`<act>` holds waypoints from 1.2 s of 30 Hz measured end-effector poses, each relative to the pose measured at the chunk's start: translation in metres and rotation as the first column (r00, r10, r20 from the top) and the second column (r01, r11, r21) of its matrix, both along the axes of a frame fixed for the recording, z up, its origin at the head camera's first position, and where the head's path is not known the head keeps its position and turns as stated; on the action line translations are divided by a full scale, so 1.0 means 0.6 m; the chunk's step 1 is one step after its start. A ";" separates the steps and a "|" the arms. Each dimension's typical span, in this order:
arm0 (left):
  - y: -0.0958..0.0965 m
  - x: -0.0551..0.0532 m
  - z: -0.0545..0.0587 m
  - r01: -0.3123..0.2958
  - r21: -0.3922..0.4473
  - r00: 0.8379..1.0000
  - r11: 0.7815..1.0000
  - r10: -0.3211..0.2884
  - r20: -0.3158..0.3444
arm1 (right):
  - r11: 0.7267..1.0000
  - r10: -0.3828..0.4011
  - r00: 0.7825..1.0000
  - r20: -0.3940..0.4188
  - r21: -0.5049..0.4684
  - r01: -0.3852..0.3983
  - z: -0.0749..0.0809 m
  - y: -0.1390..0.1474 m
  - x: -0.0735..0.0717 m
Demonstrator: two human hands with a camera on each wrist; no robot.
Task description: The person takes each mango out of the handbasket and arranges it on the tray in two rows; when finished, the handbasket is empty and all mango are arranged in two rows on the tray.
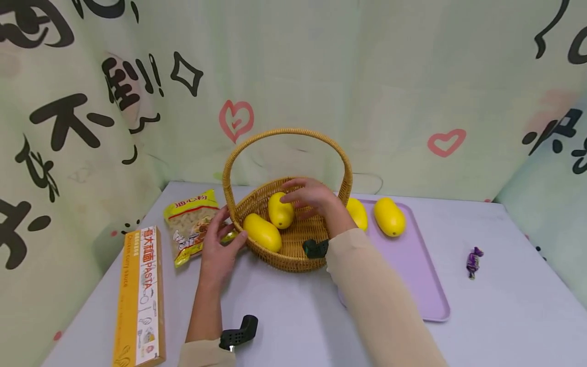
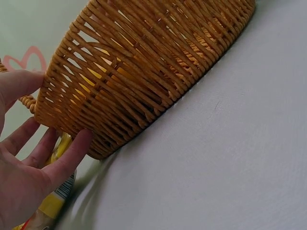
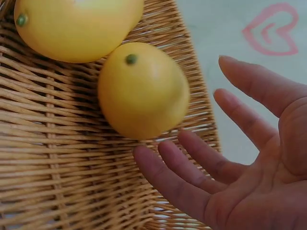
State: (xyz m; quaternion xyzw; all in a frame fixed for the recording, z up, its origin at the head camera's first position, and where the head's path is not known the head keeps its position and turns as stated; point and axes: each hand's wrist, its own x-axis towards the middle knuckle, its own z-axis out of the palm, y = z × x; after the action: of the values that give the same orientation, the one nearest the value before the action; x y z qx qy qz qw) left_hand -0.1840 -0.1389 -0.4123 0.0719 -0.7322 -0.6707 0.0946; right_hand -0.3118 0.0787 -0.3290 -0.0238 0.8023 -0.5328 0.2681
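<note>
A brown wicker basket (image 1: 293,262) with a tall handle stands on the table, holding two yellow mango-like fruits, one at the left (image 1: 262,233) and another farther back (image 1: 281,210). My left hand (image 1: 222,255) holds the basket's left end, the thumb at its rim and fingers against the outer wall (image 2: 134,62). Inside the basket's opening, my right hand (image 1: 314,196) hovers with fingers spread beside the back fruit (image 3: 144,91). Its palm holds nothing in the right wrist view. Two more yellow fruits (image 1: 389,217) lie on a lavender tray (image 1: 424,275), one partly behind my right arm.
Left of the basket lies a yellow bag of pasta (image 1: 190,224), close to my left hand. A pasta box (image 1: 139,300) lies along the table's left side. A purple-wrapped candy (image 1: 474,262) sits to the right of the tray. A printed curtain (image 1: 390,102) hangs behind the table.
</note>
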 end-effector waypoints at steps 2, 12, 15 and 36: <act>0.000 0.000 0.001 -0.002 -0.008 1.000 1.000 0.002 0.003 | 1.000 -0.005 1.000 -0.007 0.010 0.005 -0.008 -0.004 -0.003; 0.005 0.000 0.002 -0.011 -0.003 1.000 1.000 0.011 0.014 | 0.999 0.010 1.000 -0.011 0.052 -0.010 -0.033 -0.015 -0.002; 0.004 0.000 0.002 -0.012 -0.005 1.000 1.000 0.012 0.015 | 0.999 0.016 1.000 -0.013 0.049 -0.016 -0.035 -0.017 -0.006; 0.002 0.002 0.003 0.000 0.007 1.000 1.000 0.000 0.021 | 1.000 0.000 0.997 -0.078 0.019 0.002 0.019 -0.008 0.002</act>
State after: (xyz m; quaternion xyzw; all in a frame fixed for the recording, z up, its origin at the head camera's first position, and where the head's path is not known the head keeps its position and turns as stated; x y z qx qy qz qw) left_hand -0.1830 -0.1380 -0.4105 0.0790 -0.7307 -0.6725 0.0868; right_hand -0.3105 0.0738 -0.3178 -0.0418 0.8172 -0.5239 0.2364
